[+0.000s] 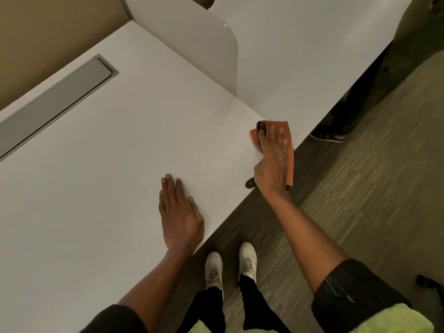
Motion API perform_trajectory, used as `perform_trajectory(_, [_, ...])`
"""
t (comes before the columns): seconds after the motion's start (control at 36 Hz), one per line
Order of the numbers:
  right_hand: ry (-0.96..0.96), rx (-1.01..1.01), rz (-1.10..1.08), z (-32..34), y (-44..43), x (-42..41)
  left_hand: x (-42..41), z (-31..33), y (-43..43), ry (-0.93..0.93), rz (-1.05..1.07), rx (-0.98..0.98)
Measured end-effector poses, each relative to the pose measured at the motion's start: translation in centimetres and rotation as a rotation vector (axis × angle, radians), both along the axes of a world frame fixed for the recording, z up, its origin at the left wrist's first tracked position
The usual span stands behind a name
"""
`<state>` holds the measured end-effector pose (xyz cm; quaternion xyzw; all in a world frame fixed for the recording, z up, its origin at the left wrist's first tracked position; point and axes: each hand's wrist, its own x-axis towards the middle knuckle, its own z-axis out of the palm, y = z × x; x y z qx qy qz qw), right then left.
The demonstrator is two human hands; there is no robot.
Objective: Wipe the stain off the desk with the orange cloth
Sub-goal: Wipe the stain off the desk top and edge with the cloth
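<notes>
The orange cloth (pixel 289 162) lies on the white desk (pixel 101 179) close to its front edge, at the right. My right hand (pixel 272 164) presses flat on top of it, fingers spread and blurred; a dark fold of the cloth shows at my fingertips and near my wrist. My left hand (pixel 179 212) rests flat on the desk with fingers together, nothing in it, a little left of the cloth. I cannot make out a stain on the desk surface.
A grey cable tray lid (pixel 55 106) is set into the desk at the far left. A white divider panel (pixel 204 51) stands between this desk and the neighbouring one (pixel 300 56). Another person's sandalled foot (pixel 329 134) is on the floor at the right. My shoes (pixel 230 265) stand by the desk edge.
</notes>
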<state>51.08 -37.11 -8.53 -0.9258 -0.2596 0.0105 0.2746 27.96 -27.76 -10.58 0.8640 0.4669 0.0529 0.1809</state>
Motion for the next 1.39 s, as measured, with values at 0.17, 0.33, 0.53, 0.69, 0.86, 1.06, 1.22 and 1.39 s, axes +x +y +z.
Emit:
perform_trajectory(0.17, [0.052,0.109,-0.150,-1.4,-1.4,-10.5,-0.1,-0.2,0.0,-0.012,-0.008,0.015])
perform_trajectory(0.33, [0.166,0.251,-0.178,-2.0,-1.2,-17.5,-0.5,-0.8,0.4,0.001,-0.039,0.013])
perform_trajectory(0.53, [0.310,0.481,-0.382,-0.6,0.1,-11.9,-0.6,-0.7,0.4,0.017,-0.061,0.020])
perform_trajectory(0.69, [0.377,0.560,-0.436,0.7,-0.9,-5.4,-0.6,-0.5,0.4,0.043,-0.085,0.042])
perform_trajectory(0.86, [0.420,0.638,-0.441,1.1,-0.9,-9.1,-0.7,-1.0,0.4,0.058,-0.091,0.059])
perform_trajectory(1.06, [0.456,0.692,-0.339,-0.7,-1.9,-16.3,-0.2,-0.8,0.1,0.060,-0.065,0.068])
perform_trajectory(1.22, [0.454,0.751,-0.379,0.3,-2.2,-9.1,1.3,0.3,0.0,0.111,-0.033,0.002])
perform_trajectory(1.39, [0.493,0.779,-0.407,0.5,-3.5,-1.2,6.8,1.1,-1.7,0.147,-0.181,0.053])
